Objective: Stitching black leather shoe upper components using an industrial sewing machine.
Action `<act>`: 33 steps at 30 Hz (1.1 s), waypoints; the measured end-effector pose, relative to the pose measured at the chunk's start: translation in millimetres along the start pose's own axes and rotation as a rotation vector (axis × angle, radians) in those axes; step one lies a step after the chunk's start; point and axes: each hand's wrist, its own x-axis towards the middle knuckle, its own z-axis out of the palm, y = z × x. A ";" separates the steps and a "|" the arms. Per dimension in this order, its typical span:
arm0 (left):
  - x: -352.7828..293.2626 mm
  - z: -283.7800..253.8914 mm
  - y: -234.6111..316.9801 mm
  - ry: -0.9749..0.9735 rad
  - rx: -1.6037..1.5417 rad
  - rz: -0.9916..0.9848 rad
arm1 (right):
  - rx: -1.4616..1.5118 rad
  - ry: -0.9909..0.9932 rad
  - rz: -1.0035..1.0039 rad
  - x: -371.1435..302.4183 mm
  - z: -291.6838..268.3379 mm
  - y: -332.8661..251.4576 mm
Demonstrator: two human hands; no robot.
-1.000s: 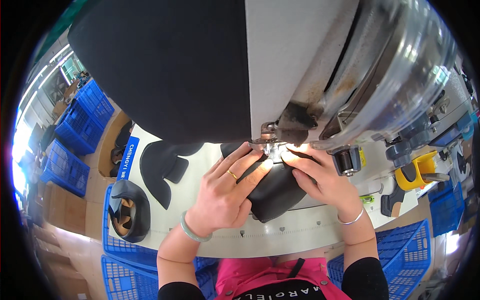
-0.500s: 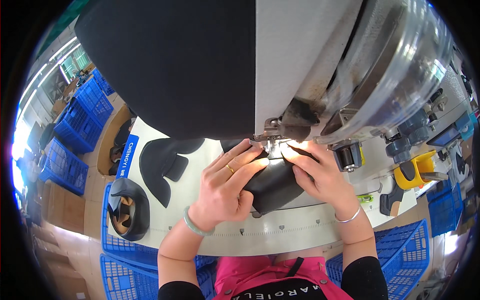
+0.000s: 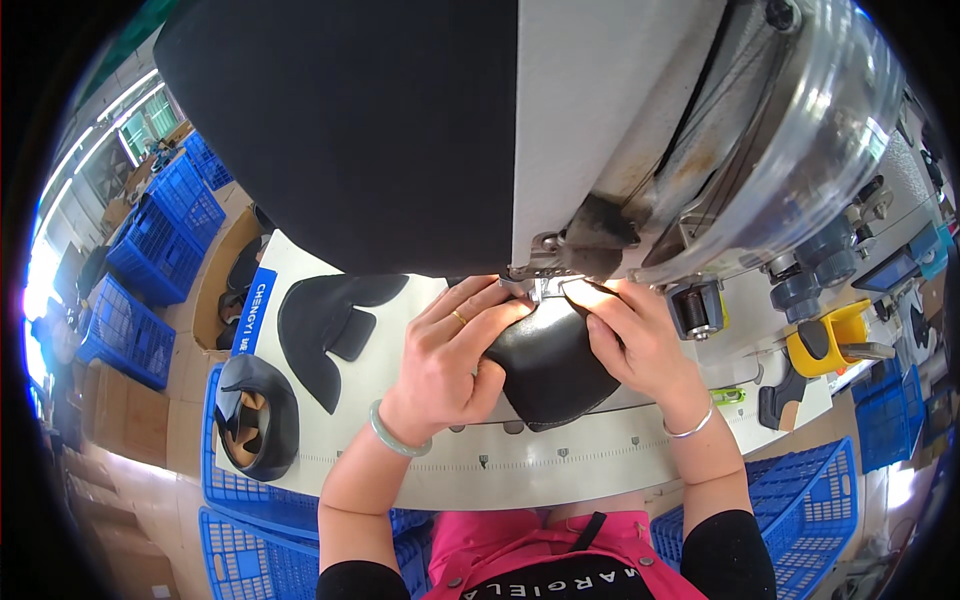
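A black leather piece (image 3: 548,365) with a stitched lower edge lies under the presser foot (image 3: 545,290) of a sewing machine (image 3: 600,130). My left hand (image 3: 447,350) is closed on its left side, index fingertip close to the foot and thumb bent in below. On the right edge, my right hand (image 3: 640,340) grips the same piece between thumb and fingers. A bright lamp lights the leather between both hands. The machine head hides the piece's far end and some fingertips.
A curved black leather cutout (image 3: 310,330) and a rolled black shoe upper (image 3: 258,420) lie on the white table (image 3: 480,485) at left. At right are a green-handled tool (image 3: 728,397) and a yellow holder (image 3: 835,338). Blue crates (image 3: 800,520) stand below the table edge.
The leather piece has turned under the foot, its lower end swinging right. My right hand has shifted slightly along its edge; the left hand has hardly moved.
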 end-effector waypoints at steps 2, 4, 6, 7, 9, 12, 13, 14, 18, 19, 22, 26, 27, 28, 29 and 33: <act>-0.8 -0.5 -1.1 0.005 -0.021 -0.004 | -0.009 -0.006 -0.014 -0.6 1.0 -0.5; 3.1 -1.6 0.3 0.003 -0.029 -0.009 | -0.021 0.013 -0.025 -0.5 0.0 -0.1; 8.4 -7.9 -1.9 0.002 -0.044 -0.012 | -0.011 0.018 -0.008 -1.0 -1.4 0.9; 10.8 -18.6 -8.1 -0.084 -0.198 -0.148 | 0.003 0.022 0.007 -1.6 -1.3 1.3; 15.0 -17.4 -25.7 -0.055 -0.482 -0.400 | 0.026 -0.005 0.033 -4.7 -0.1 4.4; 29.9 -5.3 -51.7 -0.043 -0.160 -0.255 | 0.046 -0.059 0.073 -4.9 -1.2 5.6; 31.6 1.2 -67.4 -0.147 -0.169 -0.147 | 0.040 -0.087 0.088 -5.1 -2.0 5.3; 28.3 3.6 -78.3 -0.251 -0.176 -0.039 | 0.046 -0.085 0.086 -6.2 -2.2 5.4; 36.9 -13.4 -66.3 -0.346 -0.313 -0.120 | -0.013 -0.174 0.098 -7.1 -17.3 0.5; 36.2 -17.4 -58.3 -0.347 -0.357 -0.280 | 0.037 -0.198 0.072 -2.1 -25.8 -6.0; 35.1 -25.6 -31.6 -0.292 -0.370 -0.467 | 0.156 -0.299 0.116 6.6 -36.3 -17.2; 37.7 -27.4 -17.3 -0.243 -0.301 -0.521 | 0.198 -0.283 0.166 -9.1 -22.3 3.1; 36.9 -28.1 -16.2 -0.240 -0.266 -0.523 | 0.200 -0.282 0.166 -11.2 -18.2 7.4; 35.6 -27.8 -16.4 -0.240 -0.265 -0.524 | 0.254 -0.250 0.165 -12.8 -14.8 11.0; 34.1 -26.7 -17.4 -0.222 -0.266 -0.520 | 0.307 -0.217 0.165 -13.6 -12.6 13.8; 31.8 -26.9 -18.8 -0.207 -0.296 -0.534 | 0.258 -0.084 0.136 -8.6 -2.6 13.9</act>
